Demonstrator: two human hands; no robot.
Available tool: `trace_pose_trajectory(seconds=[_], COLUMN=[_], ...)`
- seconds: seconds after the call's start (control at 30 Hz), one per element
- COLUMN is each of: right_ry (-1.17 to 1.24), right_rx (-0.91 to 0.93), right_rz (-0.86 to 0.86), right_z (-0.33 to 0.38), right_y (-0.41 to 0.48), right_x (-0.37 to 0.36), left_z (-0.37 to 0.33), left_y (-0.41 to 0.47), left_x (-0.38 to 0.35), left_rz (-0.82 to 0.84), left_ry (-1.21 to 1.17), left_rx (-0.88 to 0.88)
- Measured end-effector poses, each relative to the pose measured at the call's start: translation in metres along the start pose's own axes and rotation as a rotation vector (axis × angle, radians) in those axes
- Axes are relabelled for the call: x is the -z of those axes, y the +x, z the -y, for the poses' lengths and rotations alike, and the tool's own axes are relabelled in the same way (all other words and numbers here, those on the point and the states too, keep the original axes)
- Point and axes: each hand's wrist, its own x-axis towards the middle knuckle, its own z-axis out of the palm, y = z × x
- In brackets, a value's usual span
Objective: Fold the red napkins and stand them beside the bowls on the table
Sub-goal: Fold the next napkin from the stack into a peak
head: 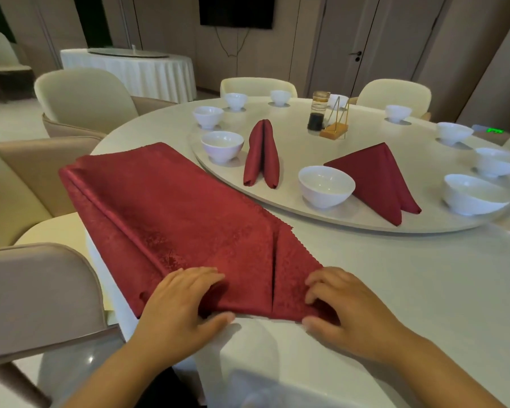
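A large red napkin (165, 207) lies flat on the white round table (395, 275), its near end folded into a point with a seam down the middle. My left hand (180, 301) grips the near left fold, thumb under the edge. My right hand (339, 304) pinches the near right fold. Two folded red napkins stand on the turntable (351, 222): a narrow one (262, 154) beside a white bowl (222, 146), and a wide triangular one (377, 178) behind another bowl (326, 185).
Several more white bowls ring the turntable, such as one at the right (474, 194). A sauce bottle (318, 111) and a gold stand (336, 125) sit near its centre. Beige chairs (83, 98) surround the table; one chair back (39, 293) is at my left.
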Motion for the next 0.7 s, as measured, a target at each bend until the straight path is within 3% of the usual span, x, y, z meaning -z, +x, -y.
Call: trace_pose_trajectory(seconds=[0.07,0.17,0.33,0.5,0.63,0.7], right_ry=[-0.031,-0.173,-0.037,0.003,0.013,0.005], right_rx=[-0.025,-0.044,-0.040,-0.059,-0.057,-0.058], right_rz=[-0.007,0.134,0.262,0.302,0.297,0.305], right_z=[0.003,0.013,0.011,0.006,0.004,0.004], right_y=[0.009,0.030,0.045,0.046,0.046,0.046], right_x=[-0.001,-0.004,-0.024,-0.033,-0.034,-0.034], left_z=[-0.008,-0.022,-0.032,-0.015,-0.001,0.010], left_y=[0.007,0.019,0.019,0.012,0.012,0.015], left_x=[0.004,0.001,-0.017,-0.006,0.030,0.042], left_rz=[-0.020,-0.003,0.130,0.162,0.151,0.197], left_ry=[0.010,0.083,0.229,0.262,0.146,-0.079], left_rx=[0.057,0.143,0.237,0.378,0.581,0.686])
